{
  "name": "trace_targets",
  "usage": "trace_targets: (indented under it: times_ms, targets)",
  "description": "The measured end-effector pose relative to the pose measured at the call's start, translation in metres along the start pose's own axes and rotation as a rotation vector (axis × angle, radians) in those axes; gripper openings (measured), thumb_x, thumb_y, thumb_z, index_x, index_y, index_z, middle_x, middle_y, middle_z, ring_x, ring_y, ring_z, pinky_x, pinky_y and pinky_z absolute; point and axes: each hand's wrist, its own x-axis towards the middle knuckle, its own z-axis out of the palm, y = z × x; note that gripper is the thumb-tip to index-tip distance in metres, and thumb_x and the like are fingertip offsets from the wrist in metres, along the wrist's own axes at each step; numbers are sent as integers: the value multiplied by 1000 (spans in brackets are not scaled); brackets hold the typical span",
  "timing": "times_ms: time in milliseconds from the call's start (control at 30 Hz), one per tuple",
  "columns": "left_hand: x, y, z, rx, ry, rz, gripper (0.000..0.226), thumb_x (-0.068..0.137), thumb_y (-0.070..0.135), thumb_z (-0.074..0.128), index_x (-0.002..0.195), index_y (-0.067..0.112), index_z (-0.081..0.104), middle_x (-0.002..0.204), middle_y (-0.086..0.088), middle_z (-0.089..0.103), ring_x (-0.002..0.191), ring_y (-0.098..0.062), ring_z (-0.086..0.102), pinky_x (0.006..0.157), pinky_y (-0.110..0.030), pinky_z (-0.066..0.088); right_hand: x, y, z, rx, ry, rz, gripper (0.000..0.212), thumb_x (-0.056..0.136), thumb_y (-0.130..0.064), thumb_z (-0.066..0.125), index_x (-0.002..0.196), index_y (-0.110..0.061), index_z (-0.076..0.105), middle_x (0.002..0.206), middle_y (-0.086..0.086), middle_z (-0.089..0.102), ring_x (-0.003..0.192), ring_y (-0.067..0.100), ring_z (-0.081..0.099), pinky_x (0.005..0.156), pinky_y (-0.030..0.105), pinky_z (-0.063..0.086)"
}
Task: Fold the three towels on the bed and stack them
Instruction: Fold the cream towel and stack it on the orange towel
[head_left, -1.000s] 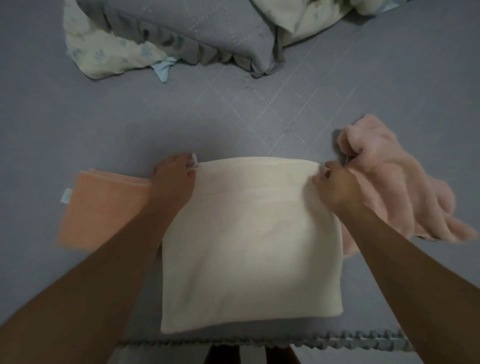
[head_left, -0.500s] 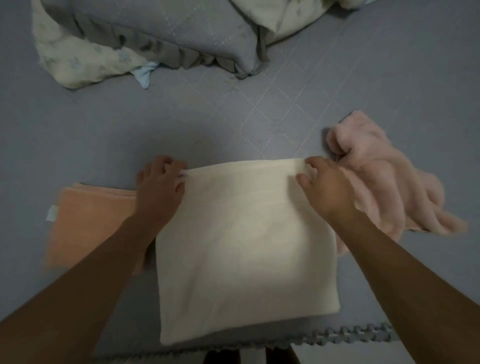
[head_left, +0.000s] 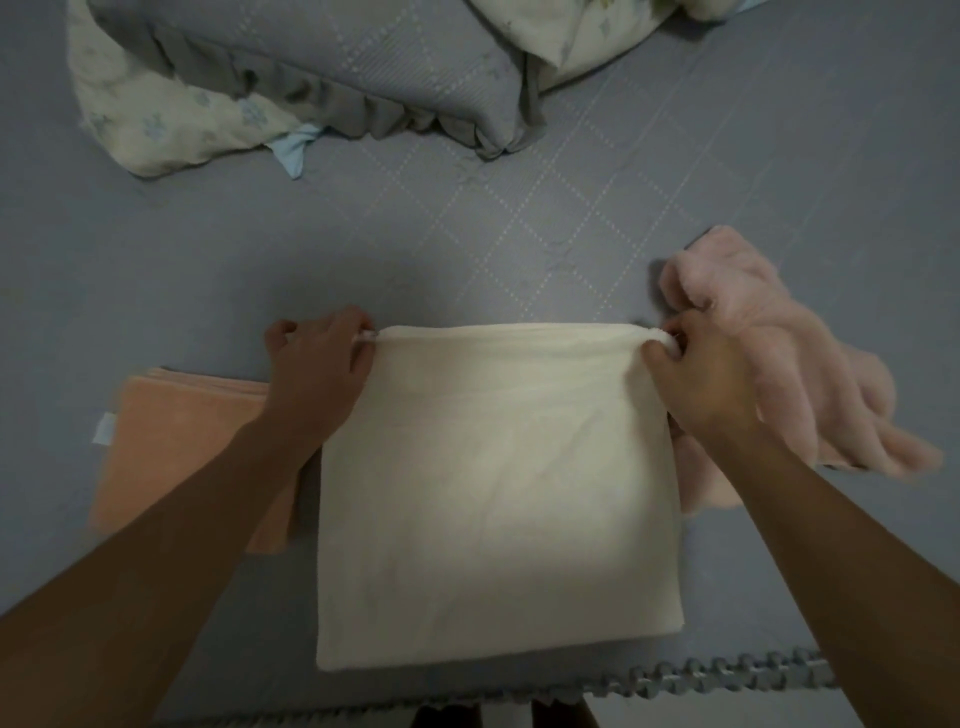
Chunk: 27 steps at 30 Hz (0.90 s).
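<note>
— What is shown at the edge of the bed?

— A cream towel is seen laid flat near the bed's frilled edge, already doubled into a near square. Its far corners are pinched: one by the left hand, fingers curled round the cloth, the other by the right hand, closed on the bunched corner. The far edge appears to be held taut so that the next fold can be kept even.

— And the other two towels?

— An orange towel is seen folded flat just left of the cream one, partly hidden under the left forearm; a small white tag is visible at its side. A pink towel, fluffy and crumpled, is left unfolded at the right, touching the cream one. By that count, one is judged done, one in hand, one untouched, and nothing stacked yet.

— The textures?

— Soft, matte terry against a grey quilted cover stitched in diamonds; pillows are heaped beyond.
</note>
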Motion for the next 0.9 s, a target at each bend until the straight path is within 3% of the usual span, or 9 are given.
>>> trace_targets:
  times_ms: [100, 267, 400, 500, 600, 733, 800, 900]
  targets:
    - [10, 6, 6, -112, 77, -69, 31, 91, 18, 53, 121, 23, 55, 112, -3, 68, 104, -27, 62, 96, -41, 26, 3, 0, 15, 37, 65, 6, 13, 84, -19, 55, 97, -17, 57, 87, 3, 65, 80, 27, 59, 65, 32, 40]
    - [5, 0, 26, 99, -194, -151, 49, 87, 19, 56, 135, 26, 51, 129, -10, 57, 118, -34, 52, 100, -45, 27, -1, -2, 39, -121, -133, 102, 48, 85, -9, 55, 132, -12, 44, 127, 25, 48, 101, 44, 57, 76, 43, 44]
    - [-11, 7, 18, 39, -41, -140, 66, 79, 15, 66, 141, 23, 46, 151, -12, 38, 133, -38, 38, 106, -50, 26, -19, -3, 35, -191, -131, 8, 66, 84, -11, 58, 145, -16, 35, 140, 20, 39, 109, 44, 54, 84, 47, 49]
    - [-42, 16, 15, -58, -76, -163, 63, 79, 15, 66, 139, 24, 47, 154, -11, 33, 137, -37, 32, 109, -50, 26, -49, 4, 25, -169, -98, -111, 62, 82, -8, 60, 141, -10, 43, 140, 19, 44, 117, 39, 51, 93, 49, 47]
    - [-100, 21, 24, -92, -183, -173, 40, 80, 11, 63, 119, 13, 58, 145, -16, 42, 131, -40, 39, 107, -48, 30, -95, 23, 20, -166, -71, -187, 54, 78, -6, 66, 131, -6, 53, 132, 20, 51, 115, 38, 52, 94, 48, 45]
    - [-188, 19, 41, -111, -254, -275, 21, 75, 4, 68, 95, 4, 64, 118, -23, 55, 105, -44, 52, 91, -48, 41, -162, 50, 28, -161, 7, 55, 53, 79, -24, 73, 124, -7, 51, 124, 17, 51, 112, 35, 49, 91, 47, 39]
    - [-225, 16, 49, -157, -291, -404, 24, 74, 3, 70, 97, 4, 63, 115, -24, 54, 104, -43, 52, 91, -47, 42, -189, 63, 34, -135, 8, 187, 50, 82, -29, 72, 122, -8, 51, 120, 15, 54, 112, 33, 49, 94, 47, 38]
    - [-266, 8, 61, -266, -255, -639, 34, 75, 8, 75, 104, 2, 58, 117, -26, 51, 104, -43, 51, 94, -49, 44, -217, 82, 44, -8, -53, 431, 46, 87, -35, 67, 120, -5, 55, 119, 15, 57, 108, 34, 56, 93, 49, 46]
